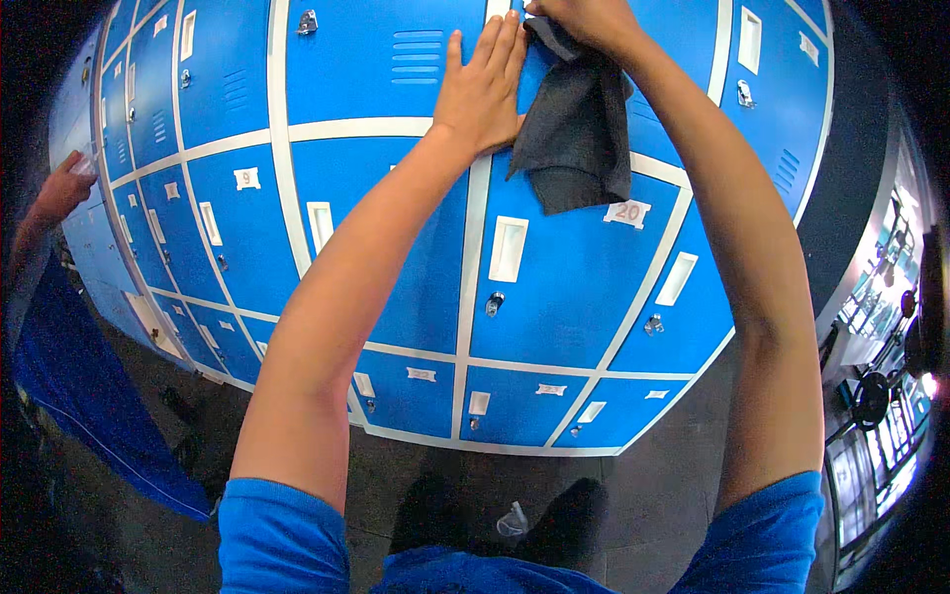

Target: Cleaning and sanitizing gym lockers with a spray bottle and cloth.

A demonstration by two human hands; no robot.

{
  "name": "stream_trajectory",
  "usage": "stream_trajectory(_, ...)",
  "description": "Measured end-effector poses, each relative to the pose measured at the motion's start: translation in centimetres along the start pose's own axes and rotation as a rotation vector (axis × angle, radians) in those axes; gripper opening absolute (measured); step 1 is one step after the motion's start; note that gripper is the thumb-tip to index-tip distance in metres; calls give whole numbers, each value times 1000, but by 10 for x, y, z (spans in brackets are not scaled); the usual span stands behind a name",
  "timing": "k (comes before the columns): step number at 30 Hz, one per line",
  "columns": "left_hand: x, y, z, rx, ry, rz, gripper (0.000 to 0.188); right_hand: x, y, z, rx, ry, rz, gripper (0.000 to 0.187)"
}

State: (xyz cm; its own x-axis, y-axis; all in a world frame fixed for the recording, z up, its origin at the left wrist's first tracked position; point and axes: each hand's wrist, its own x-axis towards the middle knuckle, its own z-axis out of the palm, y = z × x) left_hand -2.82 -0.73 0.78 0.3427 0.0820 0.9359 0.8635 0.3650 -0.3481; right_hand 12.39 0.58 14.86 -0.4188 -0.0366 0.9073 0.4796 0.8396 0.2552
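My left hand lies flat against the blue lockers, its fingers stretched upward beside a white frame strip. At the top edge of the picture my right hand is closed on a dark grey cloth. The cloth hangs down in folds over a locker door, its lower end next to a small white label. Part of the right hand is cut off by the picture's edge. Below the cloth, a white recessed handle and a small metal lock show on the same door.
At the far left, another person's hand holds something pale near more lockers; that person wears blue clothing. A crumpled clear plastic piece lies on the dark tiled floor. Bright windows and gym-like equipment stand at the right.
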Motion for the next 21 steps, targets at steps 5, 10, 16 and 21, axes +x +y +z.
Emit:
stream_trajectory(5,0,-1,-3,-334,47,-39,93,-2,-3,-4,-43,-22,-28,15)
stream_trajectory(10,-4,-3,-8,-404,10,-69,96,-9,-10,-6,-87,-60,-16,19)
stream_trajectory(16,-3,-4,-7,-501,43,-88,100,-15,-5,-9,-14,-66,-34,22)
stream_trajectory(21,-3,-5,-5,-527,56,-90,99,-21,-6,-11,-6,-16,-54,23)
